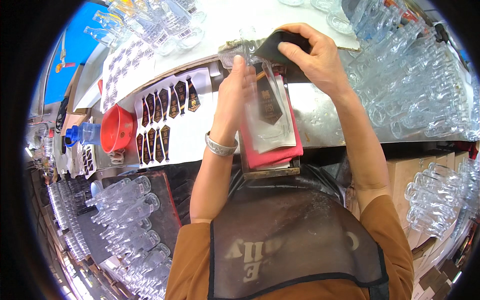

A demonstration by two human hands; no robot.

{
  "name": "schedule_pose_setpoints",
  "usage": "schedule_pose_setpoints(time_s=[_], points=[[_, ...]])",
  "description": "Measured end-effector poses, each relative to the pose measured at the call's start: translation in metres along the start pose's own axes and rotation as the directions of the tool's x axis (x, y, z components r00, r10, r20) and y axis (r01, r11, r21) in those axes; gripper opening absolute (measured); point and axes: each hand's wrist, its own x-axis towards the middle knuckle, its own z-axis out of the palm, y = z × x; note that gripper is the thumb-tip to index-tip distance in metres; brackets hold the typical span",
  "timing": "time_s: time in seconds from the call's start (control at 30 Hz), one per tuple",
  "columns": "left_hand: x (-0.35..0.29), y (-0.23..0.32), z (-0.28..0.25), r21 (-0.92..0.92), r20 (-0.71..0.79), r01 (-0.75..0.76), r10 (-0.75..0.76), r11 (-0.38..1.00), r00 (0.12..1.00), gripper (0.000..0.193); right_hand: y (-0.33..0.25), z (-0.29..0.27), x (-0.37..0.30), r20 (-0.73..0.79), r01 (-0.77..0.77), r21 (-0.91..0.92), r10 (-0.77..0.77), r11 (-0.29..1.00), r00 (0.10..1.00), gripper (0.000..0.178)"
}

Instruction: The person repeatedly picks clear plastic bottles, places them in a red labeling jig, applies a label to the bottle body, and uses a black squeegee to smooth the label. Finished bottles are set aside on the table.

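A clear glass bottle (278, 129) with a black tie-shaped decal (270, 102) lies in front of me, its neck pointing away. Beneath it are white paper and a folded red cloth (275, 157) on a wooden stand (271, 173). My left hand (233, 92) wears a bracelet and is along the bottle's left side; its fingers look stretched out, partly smeared by motion. Between thumb and fingers, my right hand (320, 57) grips a bent black flexible pad (283, 46) by the bottle's neck. A grey ribbed cloth (230, 56) sits at the far end.
Left of the stand lies a white sheet of similar decals (170, 112), with a red bowl (117, 129) and blue-capped jug (85, 134) beyond. Clear bottles crowd the right (415, 95), the lower left (132, 220) and the back left (160, 22). Cardboard boxes (407, 180) stand at right.
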Motion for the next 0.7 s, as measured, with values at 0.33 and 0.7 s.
schedule_pose_setpoints(time_s=[0.33,0.7], points=[[-0.064,-0.024,-0.044,0.285,0.272,-0.602,0.54,0.745,0.797,0.097,-0.014,-0.008,-0.063,0.326,0.372,-0.051,-0.337,0.927,0.883,0.032],[-0.088,-0.038,-0.012,0.551,0.231,-0.669,0.68,0.499,0.696,0.104,-0.037,0.016,-0.032,0.357,0.553,-0.368,-0.435,0.748,0.827,0.022]])
